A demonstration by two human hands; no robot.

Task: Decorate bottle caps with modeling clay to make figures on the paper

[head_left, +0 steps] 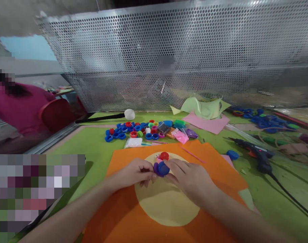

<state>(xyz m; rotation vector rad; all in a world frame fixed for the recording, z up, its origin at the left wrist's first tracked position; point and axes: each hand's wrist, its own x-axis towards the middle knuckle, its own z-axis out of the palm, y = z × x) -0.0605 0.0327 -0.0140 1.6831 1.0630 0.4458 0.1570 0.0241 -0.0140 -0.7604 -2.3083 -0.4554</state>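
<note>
In the head view my hands meet above a pale yellow paper circle point(166, 211) lying on an orange sheet point(113, 219). A blue bottle cap point(163, 168) is held between them, with a purple piece point(156, 168) against its left side; whether this is clay or another cap I cannot tell. My left hand point(141, 173) is closed, fingertips pinching the purple piece. My right hand point(188, 177) is closed on the blue cap from the right. Just behind stands a red cap point(164, 156) beside a small pink-and-white shape point(158, 157), partly hidden.
Several coloured caps point(122, 129) and clay packets point(180, 136) lie behind the sheet. At right are a glue gun point(257, 153), its cord, and a loose blue cap point(232, 155). Cut paper point(204, 108) sits before a perforated metal panel point(154, 40). A person in pink point(24, 104) sits left.
</note>
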